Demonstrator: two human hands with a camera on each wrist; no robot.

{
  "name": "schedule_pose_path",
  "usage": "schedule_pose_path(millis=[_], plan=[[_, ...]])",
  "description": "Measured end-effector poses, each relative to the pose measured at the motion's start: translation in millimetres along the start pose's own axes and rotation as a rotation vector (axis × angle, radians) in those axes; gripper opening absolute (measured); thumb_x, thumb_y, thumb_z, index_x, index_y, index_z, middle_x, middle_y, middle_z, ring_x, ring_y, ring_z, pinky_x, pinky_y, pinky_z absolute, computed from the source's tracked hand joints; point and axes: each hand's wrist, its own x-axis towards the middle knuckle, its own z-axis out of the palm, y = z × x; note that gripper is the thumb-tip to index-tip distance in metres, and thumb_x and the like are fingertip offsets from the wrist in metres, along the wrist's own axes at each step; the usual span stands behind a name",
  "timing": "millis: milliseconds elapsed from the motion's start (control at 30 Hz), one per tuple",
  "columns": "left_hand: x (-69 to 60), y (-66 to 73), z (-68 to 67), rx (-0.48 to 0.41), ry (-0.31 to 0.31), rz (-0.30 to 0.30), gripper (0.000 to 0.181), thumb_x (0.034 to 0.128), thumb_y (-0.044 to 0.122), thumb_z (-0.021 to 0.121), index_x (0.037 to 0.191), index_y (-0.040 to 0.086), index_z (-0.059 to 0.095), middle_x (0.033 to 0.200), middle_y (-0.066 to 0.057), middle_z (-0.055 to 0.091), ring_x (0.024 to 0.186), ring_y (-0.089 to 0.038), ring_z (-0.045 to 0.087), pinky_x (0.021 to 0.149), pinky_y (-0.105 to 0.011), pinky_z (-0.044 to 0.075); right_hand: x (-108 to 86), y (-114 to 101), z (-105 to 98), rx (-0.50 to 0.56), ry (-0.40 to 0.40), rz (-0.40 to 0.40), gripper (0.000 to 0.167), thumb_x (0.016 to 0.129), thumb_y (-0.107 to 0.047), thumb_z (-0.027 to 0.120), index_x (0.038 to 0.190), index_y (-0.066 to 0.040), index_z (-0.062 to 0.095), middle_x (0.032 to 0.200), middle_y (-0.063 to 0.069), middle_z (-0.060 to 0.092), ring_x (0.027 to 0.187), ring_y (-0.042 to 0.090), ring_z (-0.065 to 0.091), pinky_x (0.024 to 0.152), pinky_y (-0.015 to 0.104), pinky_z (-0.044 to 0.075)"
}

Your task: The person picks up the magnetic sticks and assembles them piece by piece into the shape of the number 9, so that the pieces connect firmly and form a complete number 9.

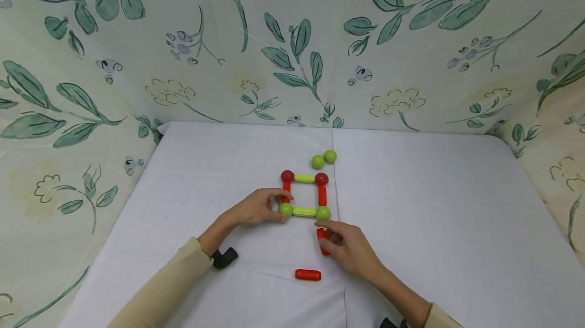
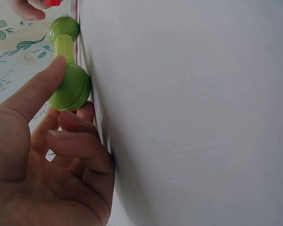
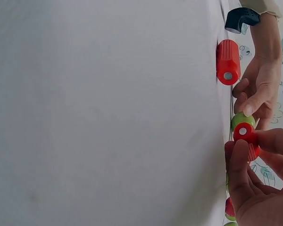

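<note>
A square of rods and balls lies on the white cloth. It has red balls (image 1: 322, 179) at its far corners and green balls at its near ones, joined by yellow-green rods (image 1: 304, 212) and red side rods (image 1: 322, 195). My left hand (image 1: 254, 208) holds the near-left green ball (image 2: 71, 89) between thumb and fingers. Just below the near-right green ball (image 1: 323, 213), my right hand (image 1: 351, 248) pinches a loose red rod (image 1: 321, 242). A silvery disc shows in that rod's end (image 3: 243, 132) in the right wrist view.
Another red rod (image 1: 308, 274) lies on the white cloth (image 1: 434, 216) nearer to me. Two loose green balls (image 1: 317, 162) sit beyond the square. A leaf-patterned cloth (image 1: 292, 99) hangs behind the table. Black wrist gear (image 1: 225, 258) shows by my left sleeve.
</note>
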Motion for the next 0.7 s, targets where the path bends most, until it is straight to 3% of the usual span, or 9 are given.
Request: schedule_pose_path(millis=[267, 500, 700], plan=[[0.4, 0.1, -1.0, 0.002, -0.003, 0.006, 0.046, 0.0832, 0.014, 0.08, 0.126, 0.013, 0.063, 0.103, 0.003, 0.057, 0.094, -0.017, 0.052, 0.073, -0.029, 0.046, 2.1, 2, -2, 0.065, -0.021, 0.049, 0.024, 0.091, -0.007, 0.07, 0.115, -0.005, 0.072, 0.081, -0.002, 0.062, 0.058, 0.011, 0.058, 0.056, 0.026, 0.051], [1.4, -1.2, -0.5, 0.0, -0.005, 0.009, 0.047, 0.0832, 0.015, 0.08, 0.127, 0.013, 0.063, 0.103, 0.003, 0.057, 0.095, -0.017, 0.051, 0.074, -0.029, 0.046, 9.1, 6, -2, 0.093, -0.004, 0.111, 0.027, 0.09, -0.007, 0.072, 0.117, -0.003, 0.07, 0.087, 0.001, 0.064, 0.058, 0.016, 0.06, 0.057, 0.027, 0.052], [0.5, -1.2, -0.4, -0.006, -0.006, 0.005, 0.047, 0.0835, 0.015, 0.08, 0.127, 0.013, 0.063, 0.103, 0.003, 0.057, 0.095, -0.018, 0.052, 0.074, -0.029, 0.046, 11.3, 8, -3, 0.096, 0.002, 0.109, 0.026, 0.09, -0.007, 0.071, 0.117, -0.003, 0.07, 0.085, 0.001, 0.063, 0.059, 0.016, 0.06, 0.058, 0.027, 0.053]])
